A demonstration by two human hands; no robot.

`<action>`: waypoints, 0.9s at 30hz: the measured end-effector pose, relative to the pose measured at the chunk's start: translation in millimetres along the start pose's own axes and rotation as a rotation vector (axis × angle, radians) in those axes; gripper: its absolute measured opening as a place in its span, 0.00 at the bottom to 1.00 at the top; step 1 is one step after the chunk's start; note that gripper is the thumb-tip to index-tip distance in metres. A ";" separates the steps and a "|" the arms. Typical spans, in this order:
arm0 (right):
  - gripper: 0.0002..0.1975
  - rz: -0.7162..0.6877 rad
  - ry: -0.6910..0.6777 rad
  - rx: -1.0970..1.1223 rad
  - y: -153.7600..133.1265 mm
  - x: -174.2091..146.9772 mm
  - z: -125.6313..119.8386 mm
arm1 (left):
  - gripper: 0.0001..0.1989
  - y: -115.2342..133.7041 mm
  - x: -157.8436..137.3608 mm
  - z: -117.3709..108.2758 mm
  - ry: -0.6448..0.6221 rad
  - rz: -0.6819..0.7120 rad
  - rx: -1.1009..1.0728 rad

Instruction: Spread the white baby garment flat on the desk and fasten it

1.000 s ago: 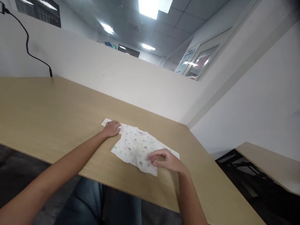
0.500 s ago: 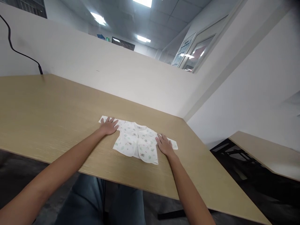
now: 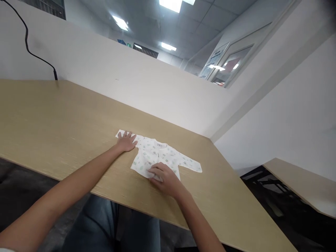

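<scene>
l hand (image 3: 127, 142) on wht shirt (image 3: 156, 152)

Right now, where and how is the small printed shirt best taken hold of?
Probably by the bottom hem, pinched from the near side: the shirt lies spread out, that thin edge facing the person. The right hand is at the hem; the left hand lies flat on the shirt.

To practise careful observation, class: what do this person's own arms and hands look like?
The left hand and right hand are bare, without visible gloves or watch. The left forearm and right forearm are uncovered too; a pale sliver, perhaps sleeve, shows bottom left.
</scene>
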State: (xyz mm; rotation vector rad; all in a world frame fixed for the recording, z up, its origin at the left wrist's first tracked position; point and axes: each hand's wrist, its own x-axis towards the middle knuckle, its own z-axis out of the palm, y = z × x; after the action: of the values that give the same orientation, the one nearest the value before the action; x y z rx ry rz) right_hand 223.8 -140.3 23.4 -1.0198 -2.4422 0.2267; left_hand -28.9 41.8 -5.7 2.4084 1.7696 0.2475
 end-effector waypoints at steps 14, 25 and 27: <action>0.06 0.094 -0.134 0.117 -11.0 -8.2 -33.4 | 0.31 1.2 1.0 2.3 0.073 -0.035 -0.060; 0.21 0.462 0.176 -0.114 98.9 21.6 -8.7 | 0.20 68.2 -24.7 -5.6 0.406 0.439 -0.201; 0.24 0.469 0.113 -0.129 103.4 15.9 2.1 | 0.18 86.7 -33.7 2.4 0.346 0.519 -0.195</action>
State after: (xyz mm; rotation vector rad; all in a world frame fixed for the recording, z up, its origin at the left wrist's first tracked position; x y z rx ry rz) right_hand 277.7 -55.7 -6.4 -1.6099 -2.1087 0.1593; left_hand 42.6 -16.2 8.6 2.7489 1.1062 0.8939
